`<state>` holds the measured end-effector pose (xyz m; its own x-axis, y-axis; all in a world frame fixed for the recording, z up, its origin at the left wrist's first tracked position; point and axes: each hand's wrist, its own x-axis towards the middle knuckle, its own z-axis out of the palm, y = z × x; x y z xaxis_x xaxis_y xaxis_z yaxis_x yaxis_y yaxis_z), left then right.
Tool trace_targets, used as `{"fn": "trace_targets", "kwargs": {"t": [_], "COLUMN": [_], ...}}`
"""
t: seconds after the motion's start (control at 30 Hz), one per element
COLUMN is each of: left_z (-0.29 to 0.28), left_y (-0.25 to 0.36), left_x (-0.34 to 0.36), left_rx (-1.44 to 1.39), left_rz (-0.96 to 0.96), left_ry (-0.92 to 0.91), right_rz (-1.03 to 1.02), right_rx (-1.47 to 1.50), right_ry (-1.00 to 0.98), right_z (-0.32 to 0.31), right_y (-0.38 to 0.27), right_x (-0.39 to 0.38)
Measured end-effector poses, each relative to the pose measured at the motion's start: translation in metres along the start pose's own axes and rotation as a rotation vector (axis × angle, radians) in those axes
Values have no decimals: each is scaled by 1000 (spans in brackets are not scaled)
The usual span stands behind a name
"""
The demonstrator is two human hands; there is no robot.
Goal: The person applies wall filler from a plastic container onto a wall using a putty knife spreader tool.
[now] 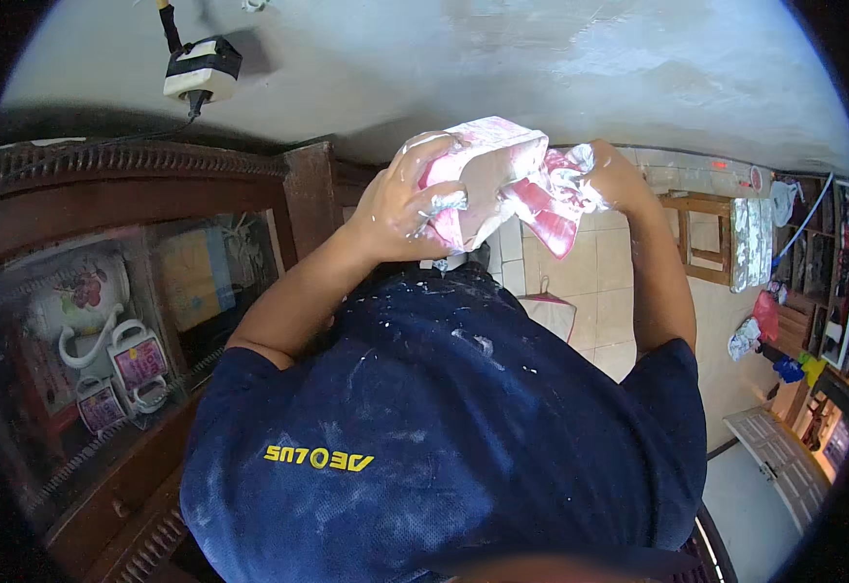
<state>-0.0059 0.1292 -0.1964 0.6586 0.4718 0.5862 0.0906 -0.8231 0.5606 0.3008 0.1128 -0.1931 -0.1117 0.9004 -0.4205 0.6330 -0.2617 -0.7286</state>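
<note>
A pink and white packet [498, 133] with a boxy shape and a wide opening is held up in front of my chest, close to the wall. My left hand [410, 199] is closed around its left side, with the thumb over the near edge. At the right, my right hand [611, 178] is closed on a crumpled pink and white flap [549, 219]. Whether that flap is part of the packet or a separate piece, I cannot tell. White smears coat the fingers of both hands. The greyish inside of the packet shows; its contents are not clear.
A dark wooden cabinet [123, 180] with glass panes stands at my left, with mugs [138, 360] inside. A plugged-in power adapter [201, 73] hangs on the pale wall [395, 58]. At the right are a wooden-framed stool [706, 238] and cluttered shelves [813, 233] on a tiled floor [599, 272].
</note>
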Motion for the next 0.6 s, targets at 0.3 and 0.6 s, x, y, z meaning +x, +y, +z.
{"fn": "trace_targets", "kwargs": {"t": [0.3,0.6], "left_z": [16,23], "left_y": [-4,8], "left_x": [-1,5], "left_rx": [90,166], "left_rz": [-56,-174], "left_ry": [-59,56], "right_rz": [-59,197], "right_rx": [201,1029], "right_ry": [-28,-249], "right_z": [39,78], "right_y": [28,30], "right_x": [-1,-18]}}
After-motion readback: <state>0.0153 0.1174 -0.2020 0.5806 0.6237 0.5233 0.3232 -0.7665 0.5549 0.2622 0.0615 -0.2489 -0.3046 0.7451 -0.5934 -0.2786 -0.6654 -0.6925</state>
